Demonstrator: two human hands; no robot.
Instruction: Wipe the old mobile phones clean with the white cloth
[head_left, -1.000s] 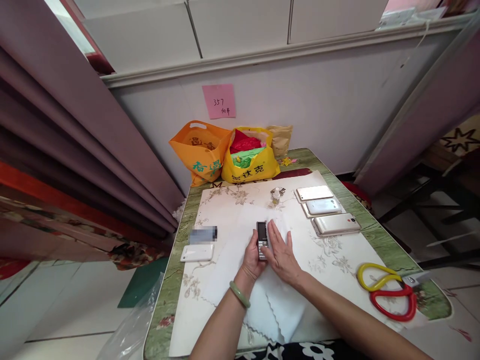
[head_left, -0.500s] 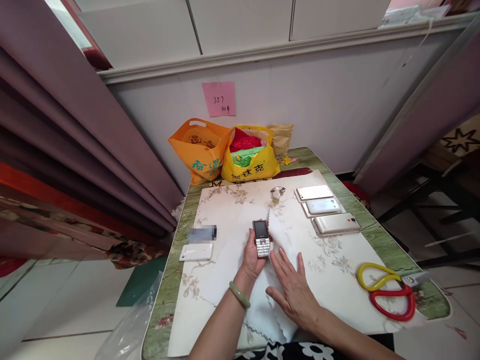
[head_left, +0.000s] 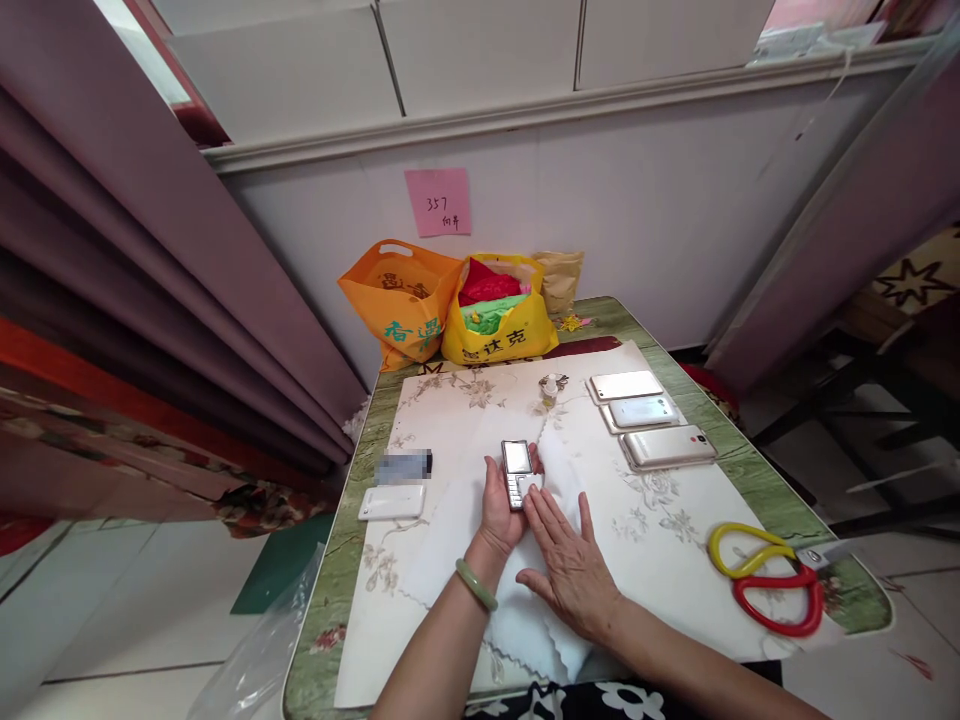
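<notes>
The right hand (head_left: 574, 572) has slid up the white cloth (head_left: 525, 612) to the keypad phone (head_left: 516, 466).
Its fingers lie spread flat on the cloth, tips touching the phone's lower end. The left hand (head_left: 499, 512) grasps that phone, screen up. At the table's (head_left: 750, 478) back edge, well beyond the fingers, stand an orange bag (head_left: 401, 300) and a yellow bag (head_left: 499, 335) holding red and green fabric. To the right of the fingers lie scissors (head_left: 776, 592) and three phones (head_left: 646, 411). To the left lies a white phone (head_left: 392, 502), and beyond them stands a small bottle (head_left: 551, 388).

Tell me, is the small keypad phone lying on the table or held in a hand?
Held. The left hand grips the keypad phone, screen up, and the right hand has its fingertips on the keys.
</notes>
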